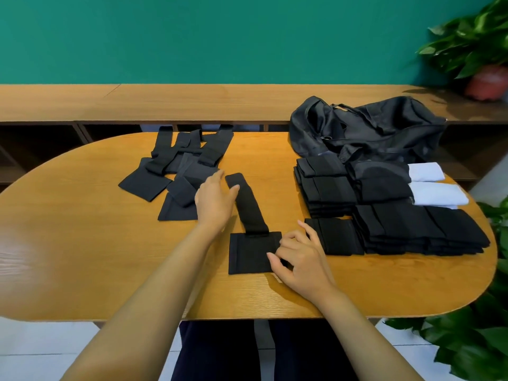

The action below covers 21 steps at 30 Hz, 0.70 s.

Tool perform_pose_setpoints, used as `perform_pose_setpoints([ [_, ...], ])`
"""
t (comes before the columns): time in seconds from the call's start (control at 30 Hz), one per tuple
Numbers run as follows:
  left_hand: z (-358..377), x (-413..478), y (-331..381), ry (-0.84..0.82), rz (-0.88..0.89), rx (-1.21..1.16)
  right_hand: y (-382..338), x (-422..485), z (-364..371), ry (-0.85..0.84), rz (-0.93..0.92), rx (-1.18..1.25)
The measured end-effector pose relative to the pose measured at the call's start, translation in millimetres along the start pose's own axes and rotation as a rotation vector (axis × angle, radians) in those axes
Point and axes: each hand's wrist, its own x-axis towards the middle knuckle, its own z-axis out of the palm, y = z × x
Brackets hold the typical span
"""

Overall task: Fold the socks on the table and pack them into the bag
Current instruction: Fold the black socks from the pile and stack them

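Now folding: sock [247,253], at 6 o'clock on table [82,243], laid flat, narrow end toward 12.
Left hand [217,200]: fingers straight, touching sock's far end.
Right hand [299,259]: fingers curled, pinching sock's wide near end.
Handling: likely light, limp, not fragile; best taken by both ends.
Bag [368,130]: at 1 o'clock; stacks [412,229] at 3; loose pile [181,166] at 11.
Writing: none legible.

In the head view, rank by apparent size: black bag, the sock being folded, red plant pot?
1. black bag
2. sock being folded
3. red plant pot; farther off and cut by the frame, so true size unsure.
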Motion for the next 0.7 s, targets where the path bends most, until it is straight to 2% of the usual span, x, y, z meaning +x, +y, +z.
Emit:
perform_pose_setpoints([
  [0.17, -14, -65, -17, -0.083, 0.269, -0.045, -1, 1, -1, -0.046, 0.017, -0.004],
  [0.3, -22, -107, -31, -0.211, 0.287, -0.038, -1, 1, -2, -0.056, 0.018, 0.002],
  [0.47, -24, -124, -39, -0.344, 0.385, 0.156, 0, 1, -6, -0.176, 0.018, -0.099],
  [0.7, -13, -132, -50, -0.205, 0.513, 0.225, 9, -15, -16, -0.140, 0.083, -0.109],
])
